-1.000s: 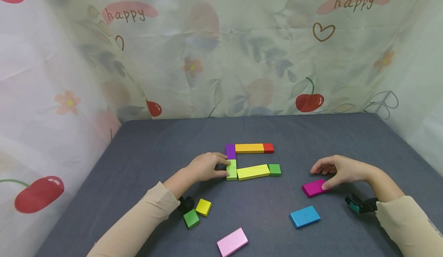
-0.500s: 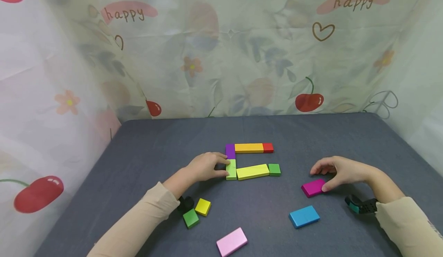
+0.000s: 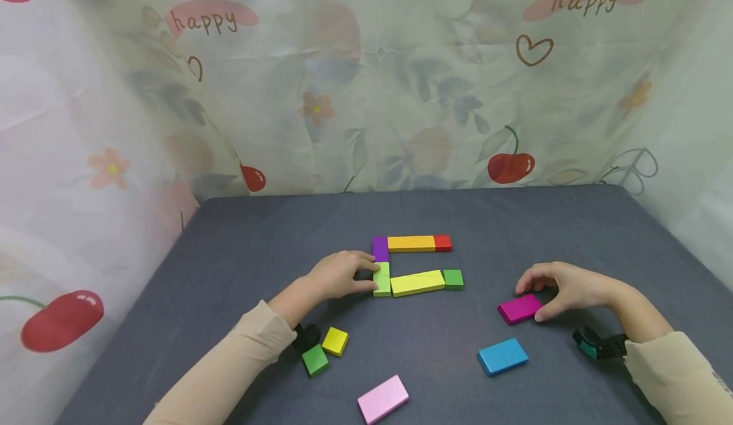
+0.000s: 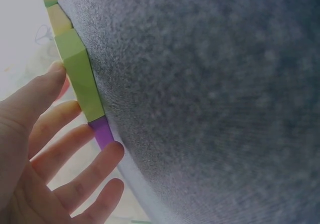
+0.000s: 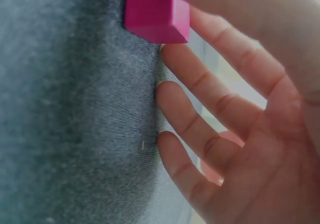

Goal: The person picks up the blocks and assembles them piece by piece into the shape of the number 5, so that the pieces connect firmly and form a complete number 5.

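Observation:
My left hand (image 3: 343,275) rests beside a lime green block (image 3: 382,280), its thumb and index fingertips touching the block's left side. Up close in the left wrist view, the fingers are spread and loosely bent, near the lime block (image 4: 84,83) and a purple block (image 4: 102,133). On the right, my right hand (image 3: 572,288) hovers around a magenta block (image 3: 518,309) lying on the table. Its thumb is at the block's near right corner and its index finger is by the far edge. The right wrist view shows the magenta block (image 5: 155,13) partly covered by the thumb, other fingers loosely extended.
Joined to the lime block are a purple block (image 3: 380,249), orange block (image 3: 411,243), red block (image 3: 443,243), long yellow block (image 3: 417,282) and green block (image 3: 453,279). Nearer lie blue (image 3: 502,356), pink (image 3: 383,399), small yellow (image 3: 335,341) and green (image 3: 315,361) blocks.
My right hand has shifted slightly nearer and to the right; its thumb has slid to the magenta block's near corner. The left hand and the blocks stay in place.

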Tool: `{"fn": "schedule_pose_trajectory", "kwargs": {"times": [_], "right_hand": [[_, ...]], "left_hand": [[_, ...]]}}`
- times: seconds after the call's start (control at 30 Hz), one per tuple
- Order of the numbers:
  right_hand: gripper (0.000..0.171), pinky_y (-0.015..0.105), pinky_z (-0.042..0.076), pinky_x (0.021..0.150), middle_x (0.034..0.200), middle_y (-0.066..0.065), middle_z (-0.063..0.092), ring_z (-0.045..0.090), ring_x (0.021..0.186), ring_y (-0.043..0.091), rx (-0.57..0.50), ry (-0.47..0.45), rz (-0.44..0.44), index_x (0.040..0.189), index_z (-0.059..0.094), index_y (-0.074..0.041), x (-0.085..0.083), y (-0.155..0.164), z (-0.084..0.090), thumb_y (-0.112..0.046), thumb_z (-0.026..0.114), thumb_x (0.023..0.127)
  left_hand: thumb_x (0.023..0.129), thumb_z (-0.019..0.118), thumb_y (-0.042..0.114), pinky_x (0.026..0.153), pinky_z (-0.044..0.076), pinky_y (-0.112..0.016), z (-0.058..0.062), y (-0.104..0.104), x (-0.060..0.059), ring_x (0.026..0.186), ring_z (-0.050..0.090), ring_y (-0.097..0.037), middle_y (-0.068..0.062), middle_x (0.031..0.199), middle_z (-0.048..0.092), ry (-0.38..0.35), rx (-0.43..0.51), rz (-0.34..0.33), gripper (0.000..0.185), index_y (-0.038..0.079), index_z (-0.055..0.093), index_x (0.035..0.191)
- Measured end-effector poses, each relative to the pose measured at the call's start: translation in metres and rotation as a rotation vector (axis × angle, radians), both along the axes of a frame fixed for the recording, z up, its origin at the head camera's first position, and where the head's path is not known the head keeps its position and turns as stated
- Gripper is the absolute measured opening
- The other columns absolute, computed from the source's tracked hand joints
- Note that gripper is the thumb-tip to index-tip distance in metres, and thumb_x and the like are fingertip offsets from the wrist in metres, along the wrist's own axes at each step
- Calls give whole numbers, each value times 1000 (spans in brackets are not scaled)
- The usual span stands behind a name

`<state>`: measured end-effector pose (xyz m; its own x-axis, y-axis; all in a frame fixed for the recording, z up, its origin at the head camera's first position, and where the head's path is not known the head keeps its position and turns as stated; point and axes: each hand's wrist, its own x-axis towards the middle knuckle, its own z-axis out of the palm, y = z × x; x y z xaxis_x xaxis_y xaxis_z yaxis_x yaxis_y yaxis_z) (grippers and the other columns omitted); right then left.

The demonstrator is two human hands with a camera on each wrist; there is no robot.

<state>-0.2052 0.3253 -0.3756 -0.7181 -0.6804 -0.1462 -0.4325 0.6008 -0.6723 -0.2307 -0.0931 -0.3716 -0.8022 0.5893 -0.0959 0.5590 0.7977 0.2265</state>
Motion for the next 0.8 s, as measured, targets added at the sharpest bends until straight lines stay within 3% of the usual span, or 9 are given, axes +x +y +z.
{"fn": "schedule_pose_trajectory", "kwargs": {"times": [0.33, 0.8], "right_hand": [[31, 17, 45, 78, 100, -2, 61, 50, 89, -3, 16, 72, 5, 102, 63, -16, 4, 0, -1, -26, 76, 76], [27, 19, 45, 70, 98, -4, 61, 52, 84, 2, -24, 89, 10, 104, 65, -16, 2, 2, -3, -23, 74, 80]], "left_hand": [[86, 64, 39, 106, 41, -43, 1, 0, 0, 125, 52, -22, -3, 132, 58, 0, 3, -3, 45, 15, 62, 124], [86, 65, 39, 105, 42, -42, 2, 1, 0, 126, 51, -22, -4, 132, 58, -12, 6, 7, 45, 15, 62, 124]]}}
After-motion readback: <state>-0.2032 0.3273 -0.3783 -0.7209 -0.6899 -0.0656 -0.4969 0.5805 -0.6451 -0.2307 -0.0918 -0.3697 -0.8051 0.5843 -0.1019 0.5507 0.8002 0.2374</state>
